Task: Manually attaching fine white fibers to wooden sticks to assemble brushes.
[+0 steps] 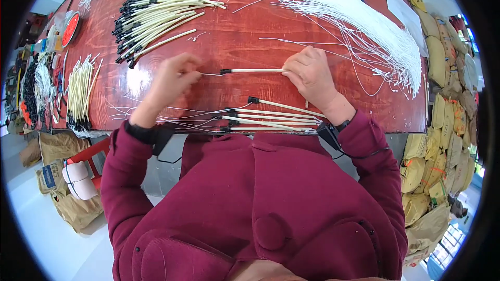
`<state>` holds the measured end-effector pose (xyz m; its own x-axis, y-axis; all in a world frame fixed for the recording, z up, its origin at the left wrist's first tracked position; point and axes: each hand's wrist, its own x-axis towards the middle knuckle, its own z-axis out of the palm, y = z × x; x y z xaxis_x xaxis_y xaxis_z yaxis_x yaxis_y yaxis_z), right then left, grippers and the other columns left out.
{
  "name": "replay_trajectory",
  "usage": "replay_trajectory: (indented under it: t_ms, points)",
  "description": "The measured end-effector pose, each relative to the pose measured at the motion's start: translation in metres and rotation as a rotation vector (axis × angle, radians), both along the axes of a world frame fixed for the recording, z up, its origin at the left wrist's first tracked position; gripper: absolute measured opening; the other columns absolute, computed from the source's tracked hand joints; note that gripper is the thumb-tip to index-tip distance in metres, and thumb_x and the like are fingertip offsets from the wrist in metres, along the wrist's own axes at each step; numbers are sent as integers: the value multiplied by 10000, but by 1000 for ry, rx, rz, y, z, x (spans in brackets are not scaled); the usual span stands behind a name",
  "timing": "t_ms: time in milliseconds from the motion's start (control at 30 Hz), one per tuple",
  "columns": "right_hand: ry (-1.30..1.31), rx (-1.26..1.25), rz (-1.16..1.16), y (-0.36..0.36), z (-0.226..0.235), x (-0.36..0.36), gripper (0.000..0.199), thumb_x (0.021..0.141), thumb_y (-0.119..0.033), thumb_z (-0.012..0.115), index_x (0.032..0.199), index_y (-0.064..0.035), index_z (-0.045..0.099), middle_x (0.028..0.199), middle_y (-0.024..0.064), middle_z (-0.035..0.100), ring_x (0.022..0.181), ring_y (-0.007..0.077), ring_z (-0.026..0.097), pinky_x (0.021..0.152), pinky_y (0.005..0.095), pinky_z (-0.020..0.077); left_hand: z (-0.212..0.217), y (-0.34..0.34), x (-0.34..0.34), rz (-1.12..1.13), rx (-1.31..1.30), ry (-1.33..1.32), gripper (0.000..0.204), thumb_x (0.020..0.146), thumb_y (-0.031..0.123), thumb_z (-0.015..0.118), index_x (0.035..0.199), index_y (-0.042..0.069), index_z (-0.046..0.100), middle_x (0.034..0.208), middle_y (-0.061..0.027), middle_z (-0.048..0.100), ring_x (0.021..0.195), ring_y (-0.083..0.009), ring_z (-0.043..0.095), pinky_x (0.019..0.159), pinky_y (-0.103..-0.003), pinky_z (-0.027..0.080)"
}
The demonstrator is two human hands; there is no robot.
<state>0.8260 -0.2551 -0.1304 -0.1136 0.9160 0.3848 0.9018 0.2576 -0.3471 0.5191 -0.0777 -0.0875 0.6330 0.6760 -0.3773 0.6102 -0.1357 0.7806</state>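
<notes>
My right hand (311, 73) pinches the right end of a cream tube with a black tip (252, 71), held level above the red-brown table (239, 36). My left hand (174, 78) is closed on a thin white wire (211, 74) that comes out of the tube's black end. Several finished tubes (273, 117) with wires trailing left lie at the near table edge, just below both hands.
A large heap of cream tubes with black tips (159, 10) lies at the far left. A thick bundle of white wires (359, 18) runs along the far right. More tubes (80, 91) lie at the left edge. Yellow sacks (442, 119) are stacked on the right.
</notes>
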Motion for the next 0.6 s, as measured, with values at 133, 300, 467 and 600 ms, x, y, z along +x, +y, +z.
replay_trajectory:
  t_ms: [133, 300, 467, 600]
  points:
    - [21, -29, -30, -38, 17, 20, 85, 824, -160, 772, 866, -100, 729, 1012, -27, 711, 973, 226, 559, 914, 411, 384, -30, 64, -92, 23, 577, 111, 115, 927, 74, 659, 1006, -7, 677, 755, -56, 643, 662, -127, 598, 602, -292, 469]
    - [87, -193, 35, -81, 41, 47, 178, 842, -217, 765, 971, -96, 747, 1180, 15, 700, 1083, 264, 544, 979, 439, 379, -11, 61, -177, 200, 662, 456, 150, 879, 125, 693, 951, -6, 683, 790, -159, 673, 772, -274, 666, 689, -387, 506]
    - [172, -239, 26, -83, 38, 36, 339, 880, -262, 738, 1157, -67, 717, 1365, 80, 619, 1185, 306, 526, 1039, 453, 374, -9, 34, -127, 33, 923, 424, 224, 839, 152, 747, 997, 0, 701, 1028, -195, 686, 1034, -371, 637, 871, -464, 506]
    - [-27, -160, -123, -70, 26, 49, 495, 921, -325, 707, 1315, -34, 639, 1471, 127, 534, 1266, 336, 495, 1084, 462, 363, 2, 20, 2, -47, 557, -34, 276, 855, 189, 758, 1059, 16, 694, 1073, -188, 665, 1001, -378, 649, 855, -465, 532]
